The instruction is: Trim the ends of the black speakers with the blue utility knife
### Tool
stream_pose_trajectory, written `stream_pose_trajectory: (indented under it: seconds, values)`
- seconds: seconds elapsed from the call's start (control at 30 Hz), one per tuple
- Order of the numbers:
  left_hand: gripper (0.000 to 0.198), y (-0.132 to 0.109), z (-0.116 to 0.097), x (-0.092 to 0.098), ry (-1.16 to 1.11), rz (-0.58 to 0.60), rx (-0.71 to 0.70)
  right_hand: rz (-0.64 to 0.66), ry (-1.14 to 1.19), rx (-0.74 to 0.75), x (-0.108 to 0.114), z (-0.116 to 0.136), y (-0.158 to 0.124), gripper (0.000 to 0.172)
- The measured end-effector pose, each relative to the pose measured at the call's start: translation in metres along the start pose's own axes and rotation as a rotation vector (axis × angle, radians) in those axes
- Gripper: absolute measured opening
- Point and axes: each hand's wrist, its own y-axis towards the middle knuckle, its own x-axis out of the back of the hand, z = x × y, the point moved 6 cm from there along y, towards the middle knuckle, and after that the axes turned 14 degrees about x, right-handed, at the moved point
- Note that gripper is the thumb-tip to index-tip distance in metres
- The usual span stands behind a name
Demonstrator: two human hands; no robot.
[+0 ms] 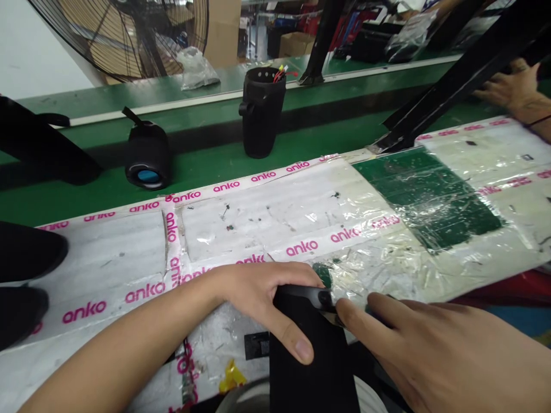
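A black speaker housing [316, 381] lies lengthwise at the bottom centre, one end pointing away from me and showing a dark rim. My left hand [269, 304] is wrapped over its far end, thumb on top and fingers round the far side. At the right edge of that end is my right hand [443, 344], with its fingers bent and pressed together. A small shiny metal piece shows by its fingertips; what it belongs to is hidden by the hand. Just left of the housing are a black label-like piece [257, 346] and a yellow scrap [232, 376].
An upright speaker shell [263, 117] with coloured wires and a smaller black speaker [147, 155] stand on the green conveyor [206, 166]. More black housings [26, 252] lie at left. Slanting black posts [447, 86] rise behind the taped work surface [258, 223]. Another person's hand [514, 86] is at upper right.
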Motion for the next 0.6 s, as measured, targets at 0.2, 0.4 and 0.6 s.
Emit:
stream_pose_trajectory:
  seconds: [0.2,0.4,0.6]
  values:
    - [0.049,0.001,0.004,-0.002,-0.012,0.013,0.051,0.029,0.055,0.04,-0.003,0.004,-0.009,0.062]
    - [0.051,0.0,0.005,-0.003,-0.002,0.014,0.062,0.067,0.134,0.076,0.0,0.0,0.003,0.053]
    - [0.048,-0.01,-0.005,0.001,0.098,-0.074,0.027,-0.134,0.18,0.151,0.019,-0.018,-0.002,0.031]
